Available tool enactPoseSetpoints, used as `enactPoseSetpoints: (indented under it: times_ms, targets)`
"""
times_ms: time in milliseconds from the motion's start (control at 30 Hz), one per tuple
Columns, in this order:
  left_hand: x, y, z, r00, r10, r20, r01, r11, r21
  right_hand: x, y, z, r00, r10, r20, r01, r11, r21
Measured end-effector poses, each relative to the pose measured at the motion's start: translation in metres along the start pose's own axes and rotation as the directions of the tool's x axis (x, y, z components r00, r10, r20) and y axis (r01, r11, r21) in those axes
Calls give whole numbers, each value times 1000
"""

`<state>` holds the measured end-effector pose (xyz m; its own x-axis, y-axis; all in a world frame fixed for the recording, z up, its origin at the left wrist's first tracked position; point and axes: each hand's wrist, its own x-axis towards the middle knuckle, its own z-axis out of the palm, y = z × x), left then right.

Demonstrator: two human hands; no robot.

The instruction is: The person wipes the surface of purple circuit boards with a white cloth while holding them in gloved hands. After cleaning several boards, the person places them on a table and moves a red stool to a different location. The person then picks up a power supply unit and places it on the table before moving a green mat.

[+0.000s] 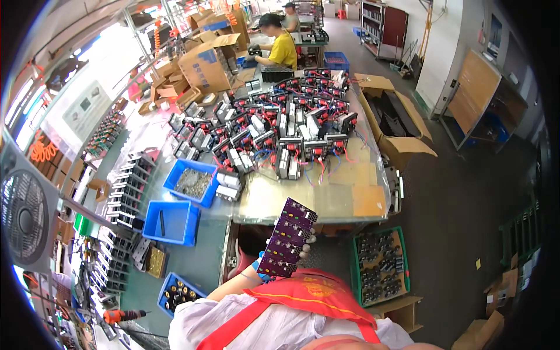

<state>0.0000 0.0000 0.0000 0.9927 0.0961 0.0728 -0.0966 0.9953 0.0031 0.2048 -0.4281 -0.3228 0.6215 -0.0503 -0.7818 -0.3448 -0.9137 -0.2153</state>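
Observation:
A purple circuit board panel (pixel 286 239), made of several joined boards with small parts on them, is tilted up in front of my chest. My left hand (pixel 305 249) grips it from behind, with gloved fingertips curled around its right edge. Blue shows at the wrist beside the panel's lower left, and most of the palm is hidden behind the boards. My right hand is out of sight. Beyond the panel is the bench (pixel 274 198), its far part covered with many wired assemblies (pixel 289 157) with silver heatsinks and red and blue leads.
On the left are a blue bin of small hardware (pixel 195 182), a blue bin with a dark stick (pixel 169 221), a blue bin of black parts (pixel 178 293) and an orange screwdriver (pixel 119 315). A green crate (pixel 381 265) stands right. A person in yellow (pixel 283 51) works at the back.

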Motion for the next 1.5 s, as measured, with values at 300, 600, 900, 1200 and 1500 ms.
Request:
enactPoseSetpoints:
  times_ms: [300,600,900,1200,1500]
  targets:
    - [106,71,-9,984,48,-169,-47,999,10,131,-214,-53,984,-114,140,-9,745,667]
    - [155,108,-6,867,417,-272,-403,909,109,136,-500,-179,684,-481,-548,621,778,93]
    - [196,111,-18,732,584,-351,-581,804,127,157,-526,-121,574,-708,-412,696,687,-209]
    - [225,117,-23,693,598,-403,-612,783,109,143,-537,-129,689,-659,-302,617,752,-231]
    - [234,112,-38,716,582,-386,-609,791,62,133,-542,-137,722,-637,-270,574,769,-280]
